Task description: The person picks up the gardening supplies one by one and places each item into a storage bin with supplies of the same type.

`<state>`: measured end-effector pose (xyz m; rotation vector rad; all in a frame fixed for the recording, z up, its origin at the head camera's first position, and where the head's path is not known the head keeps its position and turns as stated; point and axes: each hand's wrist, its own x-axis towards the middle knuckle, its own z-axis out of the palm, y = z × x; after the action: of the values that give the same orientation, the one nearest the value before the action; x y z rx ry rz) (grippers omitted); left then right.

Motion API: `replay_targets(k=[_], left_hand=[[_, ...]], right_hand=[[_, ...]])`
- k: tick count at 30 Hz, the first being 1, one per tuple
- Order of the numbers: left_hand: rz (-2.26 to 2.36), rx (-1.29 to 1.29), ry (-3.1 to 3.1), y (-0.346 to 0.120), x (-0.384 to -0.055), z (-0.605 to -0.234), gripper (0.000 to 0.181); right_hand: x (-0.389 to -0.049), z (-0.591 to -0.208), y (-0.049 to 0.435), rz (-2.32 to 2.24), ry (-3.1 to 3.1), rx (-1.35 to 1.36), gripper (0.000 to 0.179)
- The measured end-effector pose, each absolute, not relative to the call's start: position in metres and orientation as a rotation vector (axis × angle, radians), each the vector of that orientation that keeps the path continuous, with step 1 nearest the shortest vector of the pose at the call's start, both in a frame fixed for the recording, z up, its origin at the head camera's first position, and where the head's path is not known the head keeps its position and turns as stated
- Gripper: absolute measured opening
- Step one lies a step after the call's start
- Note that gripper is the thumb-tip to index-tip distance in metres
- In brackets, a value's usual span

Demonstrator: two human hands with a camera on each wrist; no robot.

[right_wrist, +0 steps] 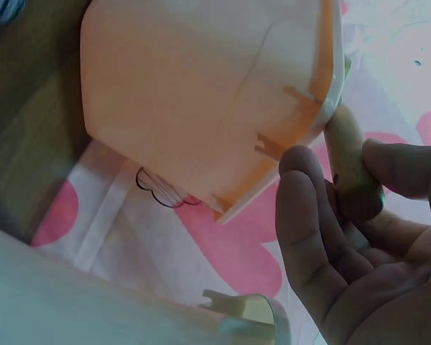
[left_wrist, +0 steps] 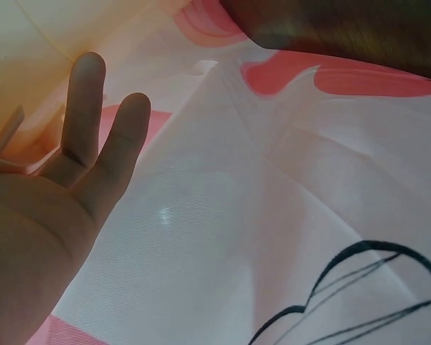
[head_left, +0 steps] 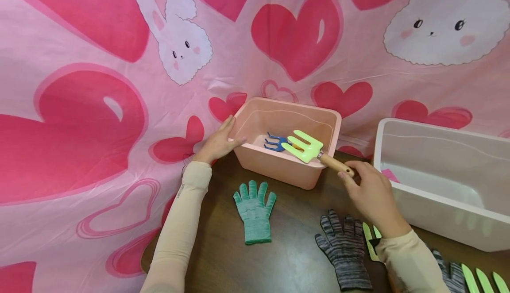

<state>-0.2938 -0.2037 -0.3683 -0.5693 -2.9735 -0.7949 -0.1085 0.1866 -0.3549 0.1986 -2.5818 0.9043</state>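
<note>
My right hand [head_left: 372, 191] pinches the end of the wooden handle [right_wrist: 350, 162] of a light-green three-pronged garden hand fork [head_left: 308, 147]. The fork's head hangs over the front right of a pink plastic bin [head_left: 275, 169], prongs pointing left. Inside that bin lies a blue hand rake [head_left: 276, 142], partly covered by the green fork in the head view. At the bin's left end rests my left hand [head_left: 218, 144], thumb along the rim and fingers stretched along the outside. Two of its fingers [left_wrist: 86, 100] show fairly straight beside the bin wall in the left wrist view.
A green glove [head_left: 254, 215] lies on the brown table [head_left: 223, 257]. Nearer the right are a dark striped glove [head_left: 344, 251] and more light-green tools [head_left: 484, 279], partly behind my right arm. A white bin [head_left: 446, 213] stands at right, with a pink item [head_left: 390, 175] inside.
</note>
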Motion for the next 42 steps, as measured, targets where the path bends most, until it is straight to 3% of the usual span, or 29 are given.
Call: replay_targets(k=[6, 12, 32, 42], left_hand=[[-0.773, -0.557, -2.984, -0.204, -0.295, -0.368, 0.096], [-0.776, -0.543, -2.995, -0.205, -0.294, -0.368, 0.096], [-0.812, -0.537, -3.006, -0.206, -0.295, -0.371, 0.095], [-0.822, -0.537, -2.997, -0.204, -0.294, -0.369, 0.095]], right_hand=[[-0.115, -0.349, 0.188, 0.829, -2.626, 0.325, 0.038], [-0.123, -0.347, 0.186, 0.74, -2.66, 0.392, 0.03], [-0.145, -0.352, 0.178, 0.607, -2.556, 0.365, 0.017], [-0.166, -0.339, 0.172, 0.651, -2.623, 0.345, 0.024]])
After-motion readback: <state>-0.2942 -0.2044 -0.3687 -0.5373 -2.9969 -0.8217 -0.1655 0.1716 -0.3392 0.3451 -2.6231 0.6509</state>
